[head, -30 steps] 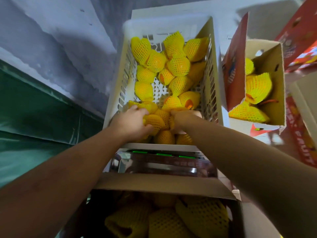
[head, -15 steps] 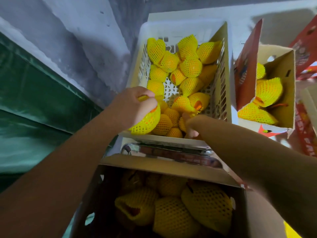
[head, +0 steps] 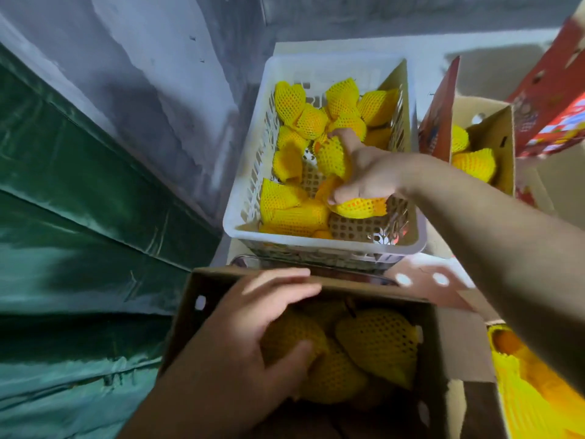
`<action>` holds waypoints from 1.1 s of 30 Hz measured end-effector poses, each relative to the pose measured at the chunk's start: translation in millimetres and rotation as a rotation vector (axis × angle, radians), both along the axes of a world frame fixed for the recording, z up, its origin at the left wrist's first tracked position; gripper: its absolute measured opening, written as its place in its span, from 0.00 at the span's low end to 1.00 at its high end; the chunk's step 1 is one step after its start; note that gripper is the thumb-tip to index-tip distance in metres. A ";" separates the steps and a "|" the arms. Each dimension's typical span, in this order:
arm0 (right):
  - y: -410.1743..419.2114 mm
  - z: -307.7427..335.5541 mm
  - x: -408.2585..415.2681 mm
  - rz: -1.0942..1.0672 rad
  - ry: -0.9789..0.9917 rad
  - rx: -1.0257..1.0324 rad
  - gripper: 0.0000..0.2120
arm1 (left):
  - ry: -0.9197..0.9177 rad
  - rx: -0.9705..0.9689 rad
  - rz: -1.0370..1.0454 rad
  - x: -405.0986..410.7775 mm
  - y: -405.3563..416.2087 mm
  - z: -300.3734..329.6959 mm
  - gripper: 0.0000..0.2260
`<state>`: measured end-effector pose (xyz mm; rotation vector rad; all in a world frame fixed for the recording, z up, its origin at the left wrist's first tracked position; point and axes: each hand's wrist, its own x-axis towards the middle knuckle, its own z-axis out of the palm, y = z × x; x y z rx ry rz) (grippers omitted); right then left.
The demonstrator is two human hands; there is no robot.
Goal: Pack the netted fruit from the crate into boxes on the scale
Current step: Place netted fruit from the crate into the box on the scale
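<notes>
Right hand (head: 368, 175) clutching several yellow foam-netted fruits (head: 359, 206) above white plastic crate (head: 316, 240); overfull grip, could drop one. Left hand (head: 253, 331) spread loose inside brown cardboard box (head: 443, 337).

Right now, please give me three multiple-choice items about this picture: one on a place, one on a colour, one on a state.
1. Where is the right hand?
A. in the white crate
B. in the near box
C. on the green sheet

2. What colour is the netting on the fruit?
A. white
B. yellow
C. blue

3. What is the left hand doing?
A. hanging idle beside the box
B. lifting the crate
C. resting on fruit in the near box

Key: 1 A, its fingers grip netted fruit inside the crate. 2 B, every net is yellow. 3 C, its palm lies on the fruit.
</notes>
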<state>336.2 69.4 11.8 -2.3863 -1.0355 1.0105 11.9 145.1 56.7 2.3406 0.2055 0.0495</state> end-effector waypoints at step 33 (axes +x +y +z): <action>-47.3 45.3 -366.3 -0.875 0.678 1.029 0.57 | -0.104 -1.414 0.849 -43.8 6.9 10.3 0.32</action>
